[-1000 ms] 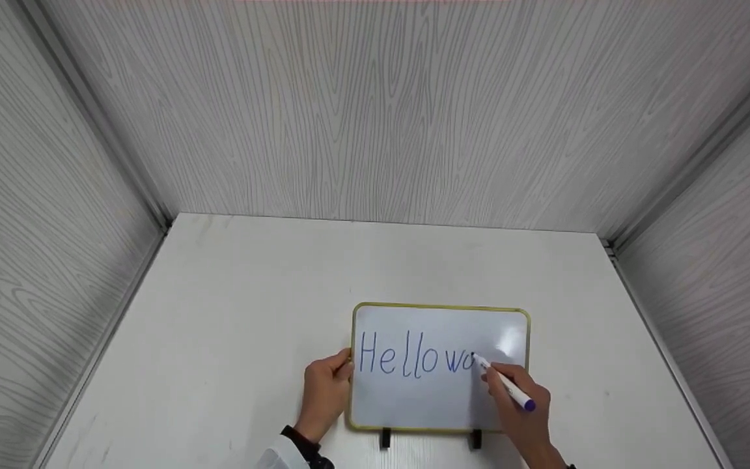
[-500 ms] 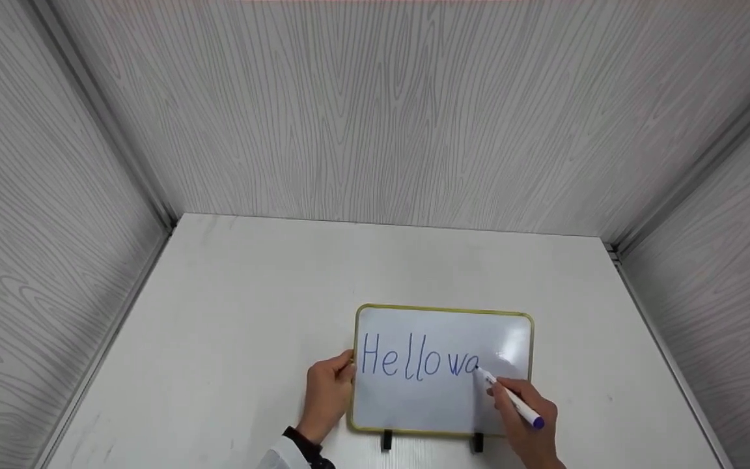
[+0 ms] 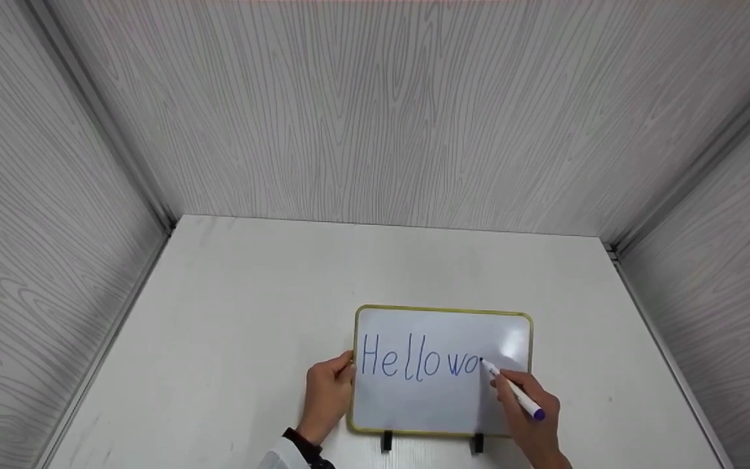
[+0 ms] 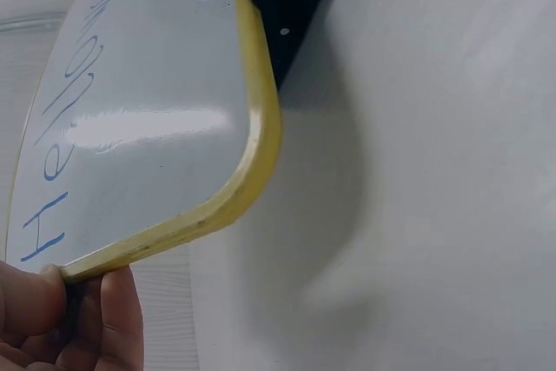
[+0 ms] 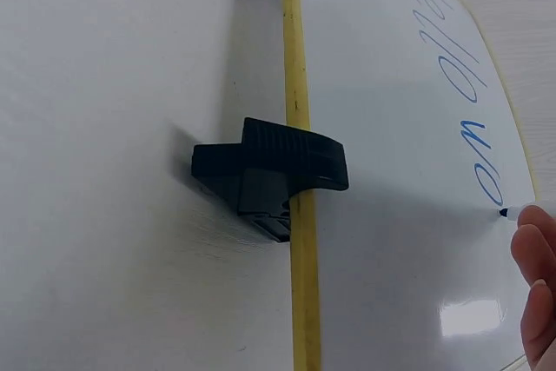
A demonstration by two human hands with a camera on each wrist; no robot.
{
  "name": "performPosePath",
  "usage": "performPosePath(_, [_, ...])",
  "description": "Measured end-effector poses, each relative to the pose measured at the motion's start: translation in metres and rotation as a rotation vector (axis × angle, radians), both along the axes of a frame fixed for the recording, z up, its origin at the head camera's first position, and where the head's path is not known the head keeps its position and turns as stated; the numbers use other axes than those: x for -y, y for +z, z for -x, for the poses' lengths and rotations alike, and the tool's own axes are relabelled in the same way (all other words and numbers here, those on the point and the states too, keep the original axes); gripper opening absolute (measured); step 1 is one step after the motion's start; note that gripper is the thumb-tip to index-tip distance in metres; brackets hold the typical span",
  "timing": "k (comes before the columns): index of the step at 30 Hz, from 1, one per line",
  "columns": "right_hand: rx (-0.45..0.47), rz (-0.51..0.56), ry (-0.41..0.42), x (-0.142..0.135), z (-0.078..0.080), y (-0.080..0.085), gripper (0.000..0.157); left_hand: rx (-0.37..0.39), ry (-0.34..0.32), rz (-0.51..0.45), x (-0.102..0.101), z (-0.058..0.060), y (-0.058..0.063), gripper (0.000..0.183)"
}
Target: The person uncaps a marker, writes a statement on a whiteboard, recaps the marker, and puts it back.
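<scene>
A small whiteboard with a yellow frame bears the blue handwriting "Hello wo" across its upper half. My left hand pinches the board's left edge, thumb on the front and fingers behind, as the left wrist view shows at the frame. In my right hand is a white marker with a purple end, gripped like a pen. Its dark tip is right beside the last "o". Seen from the right wrist, the fingers hold the marker close to its tip.
Two black clip feet support the board's lower edge on the white table. Grey wood-grain panels rise at the back and both sides. A dark watch band is on the left wrist.
The marker tip has gone round the last "o", first down, then up to its upper right, and the letter now looks closed. The left hand keeps its hold on the board.
</scene>
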State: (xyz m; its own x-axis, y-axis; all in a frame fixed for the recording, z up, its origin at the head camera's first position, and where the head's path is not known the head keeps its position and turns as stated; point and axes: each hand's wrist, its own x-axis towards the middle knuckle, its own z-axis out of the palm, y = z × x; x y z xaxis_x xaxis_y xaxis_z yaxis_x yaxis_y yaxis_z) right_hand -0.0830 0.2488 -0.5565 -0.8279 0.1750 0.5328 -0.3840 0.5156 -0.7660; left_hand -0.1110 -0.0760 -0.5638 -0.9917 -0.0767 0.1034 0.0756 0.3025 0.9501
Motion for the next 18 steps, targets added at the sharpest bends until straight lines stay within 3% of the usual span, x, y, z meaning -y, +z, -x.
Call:
performPosePath(8, [-0.018,-0.014,-0.017,-0.004,0.001,0.0,0.022,-0.032,0.011,0.023,-0.001,0.0,-0.001,0.031])
performPosePath(18, [0.103,0.035,-0.047,0.0,-0.017,-0.005,0.021,-0.036,0.009,0.008,0.0,0.0,0.0,0.031])
